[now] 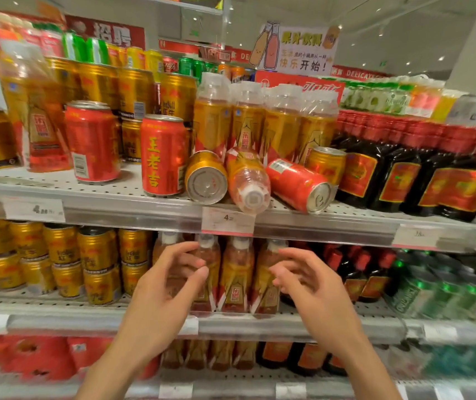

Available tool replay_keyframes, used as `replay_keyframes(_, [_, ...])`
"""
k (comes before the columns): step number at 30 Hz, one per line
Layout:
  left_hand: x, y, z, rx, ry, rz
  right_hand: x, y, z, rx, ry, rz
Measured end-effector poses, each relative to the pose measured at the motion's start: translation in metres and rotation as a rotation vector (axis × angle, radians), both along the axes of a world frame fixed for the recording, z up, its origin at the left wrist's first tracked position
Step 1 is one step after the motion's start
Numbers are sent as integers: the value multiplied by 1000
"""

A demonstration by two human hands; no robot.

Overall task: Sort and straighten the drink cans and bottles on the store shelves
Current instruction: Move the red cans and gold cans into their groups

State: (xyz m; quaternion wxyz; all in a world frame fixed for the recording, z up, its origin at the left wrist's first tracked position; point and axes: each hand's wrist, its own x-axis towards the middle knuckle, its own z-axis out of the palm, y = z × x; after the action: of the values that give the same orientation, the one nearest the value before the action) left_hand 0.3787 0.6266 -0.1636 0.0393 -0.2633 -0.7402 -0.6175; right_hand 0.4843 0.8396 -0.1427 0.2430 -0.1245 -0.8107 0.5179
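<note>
While both of your hands hang empty before the middle shelf, the work waits above your fingertips on the upper shelf [121,194].

Item: left hand [167,287], fingers loosely curled and spread, holding nothing.
Item: right hand [312,287], fingers likewise loose and apart, holding nothing.
Item: gold can [205,178], lying on its side, base outward, above your left fingers.
Item: clear bottle [247,180], toppled with its white cap over the shelf lip, above the gap between your hands and touching the gold can.
Item: red can [300,184], on its side, top outward, above your right fingers, just beside the bottle.
Item: upright red can [163,155], standing left of the fallen group.
Item: price tag [228,222], on the shelf rail between your fingertips and the bottle.

Step in hand, as judged: reaching toward the fallen trio, nothing righted yet. The next move calls for lifting both hands past the rail and gripping the bottle first, since it overhangs and may roll; stand it with the matching bottles behind.
</note>
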Motion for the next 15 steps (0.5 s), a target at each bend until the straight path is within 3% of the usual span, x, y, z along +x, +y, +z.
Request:
replay_keyframes(8, [5,20,13,8,20,-21,10,19,14,60,64,-37])
replay_keyframes(15, [-11,6,53,37,191,-16,6,15,60,270,173,-71])
